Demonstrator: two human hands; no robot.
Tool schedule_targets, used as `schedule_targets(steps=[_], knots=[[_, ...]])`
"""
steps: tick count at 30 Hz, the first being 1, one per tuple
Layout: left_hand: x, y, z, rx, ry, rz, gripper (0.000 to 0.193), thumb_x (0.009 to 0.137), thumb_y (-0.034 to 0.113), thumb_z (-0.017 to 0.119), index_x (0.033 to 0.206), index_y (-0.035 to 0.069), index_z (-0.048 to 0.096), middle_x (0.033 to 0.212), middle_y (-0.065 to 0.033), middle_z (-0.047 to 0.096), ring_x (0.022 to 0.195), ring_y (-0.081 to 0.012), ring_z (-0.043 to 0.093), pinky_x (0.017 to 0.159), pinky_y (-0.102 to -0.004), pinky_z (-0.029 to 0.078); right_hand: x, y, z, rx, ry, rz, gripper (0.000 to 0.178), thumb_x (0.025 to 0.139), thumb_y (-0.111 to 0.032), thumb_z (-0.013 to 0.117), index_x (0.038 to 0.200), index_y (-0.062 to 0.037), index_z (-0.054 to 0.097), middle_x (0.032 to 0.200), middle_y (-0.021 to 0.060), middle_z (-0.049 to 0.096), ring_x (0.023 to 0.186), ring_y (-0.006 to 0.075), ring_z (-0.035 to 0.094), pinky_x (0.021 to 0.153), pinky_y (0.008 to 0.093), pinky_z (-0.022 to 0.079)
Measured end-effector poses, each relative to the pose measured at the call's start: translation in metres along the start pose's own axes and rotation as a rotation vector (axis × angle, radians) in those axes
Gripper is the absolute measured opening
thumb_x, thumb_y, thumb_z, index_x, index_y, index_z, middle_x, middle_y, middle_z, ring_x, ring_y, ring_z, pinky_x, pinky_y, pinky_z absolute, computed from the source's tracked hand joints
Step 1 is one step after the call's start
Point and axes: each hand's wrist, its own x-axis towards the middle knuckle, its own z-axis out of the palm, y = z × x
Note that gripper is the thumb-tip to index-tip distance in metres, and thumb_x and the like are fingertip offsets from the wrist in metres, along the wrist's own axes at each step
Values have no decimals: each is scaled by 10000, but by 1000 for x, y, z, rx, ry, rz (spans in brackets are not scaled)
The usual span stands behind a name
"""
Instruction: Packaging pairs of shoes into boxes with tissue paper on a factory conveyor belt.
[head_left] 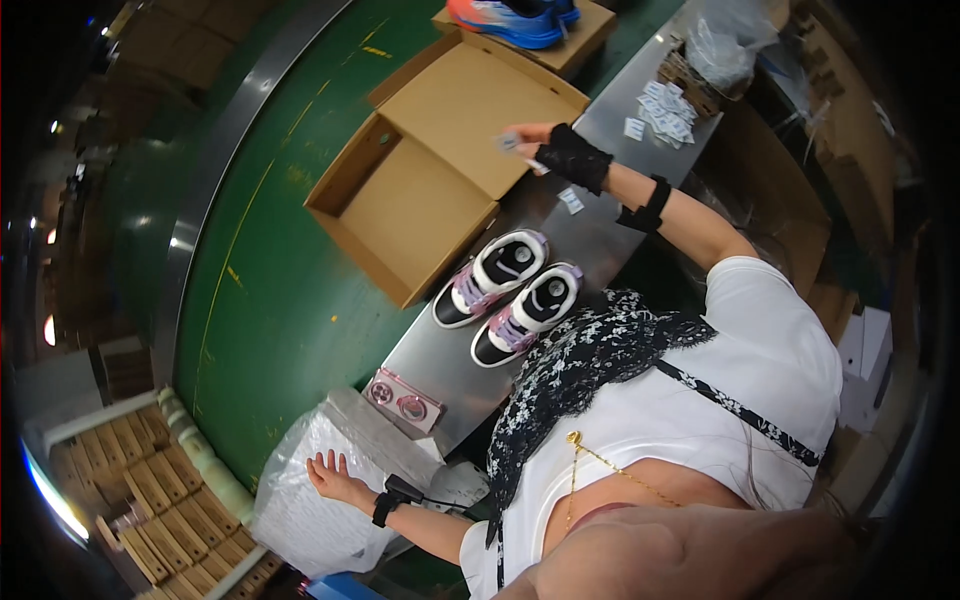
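My right hand (540,140), in a black fingerless glove, pinches a small white printed sachet (508,142) beside the raised lid of an open brown shoebox (400,205). A loose sachet (570,201) lies on the metal ledge below that hand. My left hand (340,482) has its fingers apart, over or touching a stack of white sheets in clear plastic (345,440); contact is hard to judge. Between the hands, a pair of black, white and purple sneakers (510,290) stands on the ledge. The inside of the shoebox shows bare cardboard.
A green belt (290,290) runs past the ledge. A heap of sachets (665,113) lies at the far right, near a plastic bag (722,50). Blue and orange shoes (520,22) rest on another box. A pink phone-like object (405,398) lies near the sheets. Stacked cartons (160,490) stand lower left.
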Motion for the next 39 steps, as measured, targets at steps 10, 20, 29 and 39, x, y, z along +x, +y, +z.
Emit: schedule_targets(steps=[10, 20, 29, 39], knots=[[37, -119, -92, 1082, -43, 277, 528, 769, 338, 571, 1067, -81, 452, 1142, -191, 445, 998, -339, 446, 853, -365, 366, -42, 16, 49, -536, -85, -153, 216, 746, -247, 575, 820, -45, 593, 714, 81, 595, 698, 151, 562, 658, 281, 432], [40, -95, -89, 863, -42, 270, 302, 763, 273, 598, 829, -22, 579, 882, -142, 508, 802, -246, 493, 706, -329, 402, -59, 131, -5, -1372, 284, -141, 461, 712, -354, 569, 1118, -147, 499, 1180, 92, 405, 1101, 252, 350, 854, 556, 248], [33, -88, -90, 399, 78, 423, 192, 794, 156, 567, 767, -34, 562, 581, -16, 461, 547, -107, 389, 502, -254, 342, -64, 133, -8, -1473, 296, -62, 457, 736, -380, 552, 1132, -159, 495, 1253, 100, 367, 1157, 271, 334, 879, 622, 192], [-56, 134, 56, 43, -258, 694, 102, 889, 87, 407, 937, 6, 447, 722, -31, 466, 608, -79, 488, 508, -229, 464, -47, -34, 87, -718, -258, -703, 526, 667, -197, 666, 1127, -52, 458, 1164, 170, 444, 1075, 321, 437, 890, 377, 376]])
